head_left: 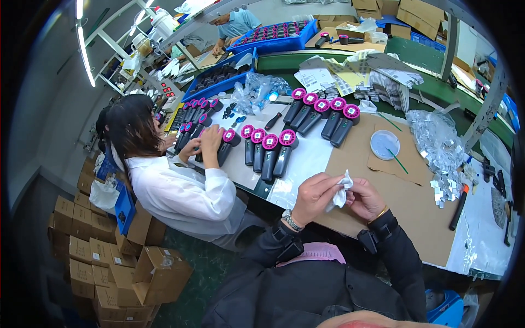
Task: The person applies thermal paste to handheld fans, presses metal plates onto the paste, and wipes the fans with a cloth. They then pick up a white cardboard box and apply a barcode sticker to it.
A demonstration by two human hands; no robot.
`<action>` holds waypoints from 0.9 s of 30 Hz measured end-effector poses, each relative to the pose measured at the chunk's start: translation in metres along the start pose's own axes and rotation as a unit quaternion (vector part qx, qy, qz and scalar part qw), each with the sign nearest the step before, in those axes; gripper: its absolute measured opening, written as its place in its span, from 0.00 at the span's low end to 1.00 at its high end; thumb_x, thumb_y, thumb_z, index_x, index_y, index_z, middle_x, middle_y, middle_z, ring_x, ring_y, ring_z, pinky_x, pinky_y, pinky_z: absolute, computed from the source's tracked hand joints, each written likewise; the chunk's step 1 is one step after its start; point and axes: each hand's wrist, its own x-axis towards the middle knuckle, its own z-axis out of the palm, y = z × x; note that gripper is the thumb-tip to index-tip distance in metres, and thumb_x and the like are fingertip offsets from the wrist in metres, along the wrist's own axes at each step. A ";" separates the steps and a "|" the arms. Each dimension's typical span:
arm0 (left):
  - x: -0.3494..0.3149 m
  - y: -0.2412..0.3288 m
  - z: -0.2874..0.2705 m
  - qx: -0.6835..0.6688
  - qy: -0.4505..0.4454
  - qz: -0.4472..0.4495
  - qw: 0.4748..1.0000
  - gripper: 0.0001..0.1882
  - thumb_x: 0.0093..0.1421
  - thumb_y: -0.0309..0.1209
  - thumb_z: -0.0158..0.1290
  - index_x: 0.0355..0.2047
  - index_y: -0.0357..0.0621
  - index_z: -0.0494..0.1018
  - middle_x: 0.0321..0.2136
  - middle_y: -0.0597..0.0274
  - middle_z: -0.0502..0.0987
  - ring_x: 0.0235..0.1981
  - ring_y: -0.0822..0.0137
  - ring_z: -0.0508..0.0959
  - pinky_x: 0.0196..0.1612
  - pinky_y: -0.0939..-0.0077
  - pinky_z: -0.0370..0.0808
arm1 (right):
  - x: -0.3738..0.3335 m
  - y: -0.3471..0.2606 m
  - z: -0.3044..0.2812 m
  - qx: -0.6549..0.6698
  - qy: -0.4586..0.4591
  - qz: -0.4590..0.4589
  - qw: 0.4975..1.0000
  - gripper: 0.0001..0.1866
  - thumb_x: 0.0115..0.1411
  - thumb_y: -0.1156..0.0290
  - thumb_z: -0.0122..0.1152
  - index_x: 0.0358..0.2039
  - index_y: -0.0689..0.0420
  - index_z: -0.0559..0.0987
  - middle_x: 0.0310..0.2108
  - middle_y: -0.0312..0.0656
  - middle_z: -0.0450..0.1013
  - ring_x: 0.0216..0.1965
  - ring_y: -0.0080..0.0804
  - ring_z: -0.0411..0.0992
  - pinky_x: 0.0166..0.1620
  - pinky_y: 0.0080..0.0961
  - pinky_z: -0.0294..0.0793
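A crumpled white cloth or tissue (340, 192) is pinched between my two hands above the near edge of a brown cardboard sheet (418, 218). My left hand (313, 198), with a watch at the wrist, is closed on one side of it. Opposite, my right hand (365, 200) grips the other side with bent fingers. Beyond them sits a round, shallow, whitish dish (380, 143) with a thin green stick (398, 161) leaning over its rim. Black handheld devices with pink round ends (269, 156) lie in rows to the left and ahead.
At my left, a person in white (180, 188) handles similar devices. Small silvery squares (444, 188) and a black-and-orange tool (459, 208) lie to the right, below a plastic bag (435, 131). Stacked sheets (389, 90) and blue trays (219, 76) stand farther back. Cartons (158, 276) fill the left floor.
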 end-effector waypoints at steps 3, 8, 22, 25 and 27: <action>-0.002 0.002 0.001 -0.024 0.003 -0.041 0.999 0.12 0.62 0.20 0.63 0.47 0.35 0.84 0.35 0.56 0.80 0.31 0.67 0.80 0.33 0.76 0.75 | -0.001 0.000 0.002 -0.027 -0.010 0.001 1.000 0.08 0.72 0.71 0.60 0.36 0.60 0.83 0.22 0.30 0.68 0.24 0.15 0.63 0.31 0.16 0.63; 0.001 -0.003 0.006 -0.114 -0.001 -0.086 0.990 0.10 0.65 0.21 0.62 0.45 0.34 0.84 0.32 0.63 0.78 0.27 0.74 0.77 0.30 0.80 0.72 | 0.003 0.006 -0.006 -0.009 -0.022 -0.001 1.000 0.09 0.71 0.70 0.62 0.40 0.63 0.83 0.29 0.34 0.77 0.29 0.18 0.73 0.36 0.19 0.73; 0.007 -0.006 0.012 -0.105 0.001 -0.101 0.989 0.11 0.68 0.23 0.60 0.49 0.36 0.85 0.32 0.67 0.76 0.28 0.80 0.75 0.29 0.84 0.70 | 0.007 0.012 -0.011 -0.025 -0.016 -0.057 0.998 0.12 0.71 0.68 0.63 0.49 0.62 0.83 0.41 0.37 0.82 0.40 0.22 0.80 0.47 0.24 0.80; 0.007 -0.011 0.007 -0.155 -0.029 -0.126 0.979 0.12 0.67 0.23 0.60 0.50 0.37 0.84 0.31 0.67 0.76 0.29 0.79 0.75 0.29 0.83 0.70 | 0.005 0.011 -0.014 -0.006 -0.025 -0.053 0.998 0.13 0.71 0.69 0.62 0.51 0.63 0.82 0.43 0.38 0.82 0.43 0.25 0.80 0.51 0.28 0.80; 0.011 -0.010 0.003 -0.155 -0.047 -0.114 0.980 0.12 0.67 0.22 0.60 0.50 0.38 0.84 0.32 0.67 0.77 0.29 0.79 0.75 0.30 0.83 0.70 | 0.005 0.011 -0.015 0.004 -0.028 -0.052 0.998 0.14 0.72 0.69 0.61 0.52 0.64 0.82 0.44 0.39 0.82 0.44 0.27 0.81 0.52 0.29 0.80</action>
